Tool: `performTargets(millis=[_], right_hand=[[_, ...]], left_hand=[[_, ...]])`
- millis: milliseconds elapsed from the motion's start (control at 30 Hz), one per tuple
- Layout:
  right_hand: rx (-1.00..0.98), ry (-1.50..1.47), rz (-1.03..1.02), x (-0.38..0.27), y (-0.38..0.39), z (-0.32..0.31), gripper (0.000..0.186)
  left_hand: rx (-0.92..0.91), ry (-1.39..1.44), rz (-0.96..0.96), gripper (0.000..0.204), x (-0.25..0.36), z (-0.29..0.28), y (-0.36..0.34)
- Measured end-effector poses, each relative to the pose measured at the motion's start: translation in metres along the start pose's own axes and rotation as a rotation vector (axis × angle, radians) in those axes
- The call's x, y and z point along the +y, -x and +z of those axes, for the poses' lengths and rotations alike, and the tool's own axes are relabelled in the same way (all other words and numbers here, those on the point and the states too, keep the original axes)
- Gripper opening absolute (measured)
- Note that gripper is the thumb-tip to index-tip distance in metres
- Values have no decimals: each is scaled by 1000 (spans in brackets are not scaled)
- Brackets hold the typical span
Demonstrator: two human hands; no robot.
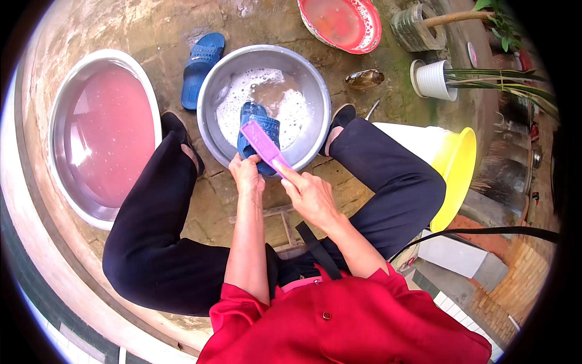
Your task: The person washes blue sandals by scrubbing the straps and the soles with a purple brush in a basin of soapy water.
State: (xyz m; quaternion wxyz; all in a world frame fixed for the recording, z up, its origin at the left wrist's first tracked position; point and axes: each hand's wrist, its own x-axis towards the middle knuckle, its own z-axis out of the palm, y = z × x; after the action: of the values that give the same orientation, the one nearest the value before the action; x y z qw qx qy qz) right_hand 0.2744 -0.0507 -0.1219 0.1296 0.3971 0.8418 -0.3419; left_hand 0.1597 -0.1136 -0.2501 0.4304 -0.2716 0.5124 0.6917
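Tight quarters: both hands worked inside the steel basin point(315, 91), its rim hemming them in, the person's knees closing either side. Left of it, a blue sandal point(202, 68) and the wide water-filled basin point(60, 121) blocked the floor. Right, a yellow bucket point(458, 164) stood close. Bare paving point(267, 24) lay open beyond the rim.

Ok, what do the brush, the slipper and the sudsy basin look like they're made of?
Brush: likely hard plastic, flat and evenly purple, held by the right hand. Slipper: probably moulded rubber or foam, matte blue with ridges, held by the left hand. Basin: metal, likely steel, with a grey, shiny rim.
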Motion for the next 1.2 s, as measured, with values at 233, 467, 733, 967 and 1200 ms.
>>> performTargets(millis=[233,467,733,967,1200], right_hand=[[177,174,39,24,-110,5,35],[127,27,-37,-13,10,-9,42],[127,12,-158,6,-30,8,39],[200,121,-9,3,-25,-7,38],[335,-49,-42,8,23,-17,40]], left_hand=[[-5,-26,-45,34,-14,4,12],[-32,-9,13,33,3,-5,21],[84,90,10,28,17,-3,16],[-10,-3,72,27,11,9,51],[-2,3,44,27,8,0,59]])
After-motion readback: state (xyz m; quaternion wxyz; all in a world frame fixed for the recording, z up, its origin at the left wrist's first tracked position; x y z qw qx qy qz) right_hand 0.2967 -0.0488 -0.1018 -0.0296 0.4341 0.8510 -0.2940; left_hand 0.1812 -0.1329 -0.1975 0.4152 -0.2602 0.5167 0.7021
